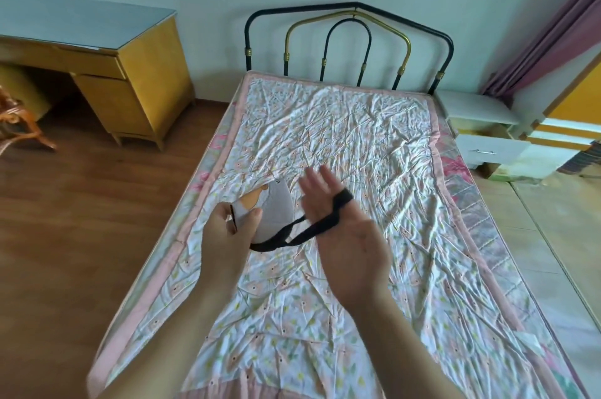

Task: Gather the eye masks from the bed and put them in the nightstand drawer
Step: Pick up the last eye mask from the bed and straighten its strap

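Note:
Over the middle of the bed [341, 125], my left hand [227, 236] grips a grey eye mask [276, 206] with an orange patch, thumb on top. A second thin pad seems pressed against it in the same grip. The mask's black elastic strap [312, 229] stretches right and loops over the thumb of my right hand [344, 229], whose fingers are spread straight. The white nightstand [481, 125] stands to the right of the headboard, and its drawer [491, 148] is pulled out. No other mask shows on the floral sheet.
A yellow desk [130, 73] with a grey top stands at the back left, a wicker chair [16, 125] beside it. Wooden floor runs along the left of the bed, pale tiles along the right. Pink curtain [553, 24] and a yellow door frame are at the far right.

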